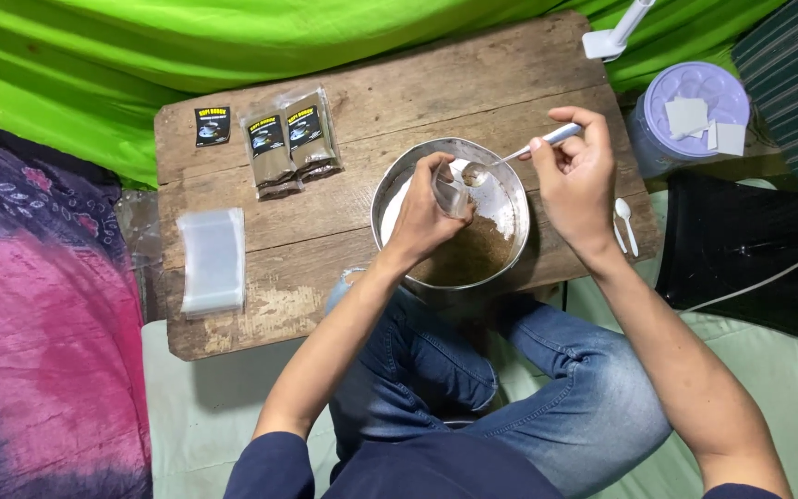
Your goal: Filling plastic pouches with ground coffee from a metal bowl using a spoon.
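A round metal bowl [511, 199] with brown powder [468, 259] and some white powder stands on a low wooden table [344, 231]. Over the bowl my left hand [422, 217] pinches a small clear plastic pouch [452, 194] held open. My right hand [576, 176] grips a metal spoon [510, 157] by its handle, its head resting at the pouch's mouth. Filled brown sachets [288, 143] with black labels lie at the table's back left, beside a loose black label [211, 125].
A stack of clear empty pouches [212, 259] lies at the table's left. Two white plastic spoons [625, 222] rest at its right edge. A lilac-lidded tub [690, 111] stands further right, a black mat [741, 249] below it. Green cloth lies behind; my crossed legs are under the table.
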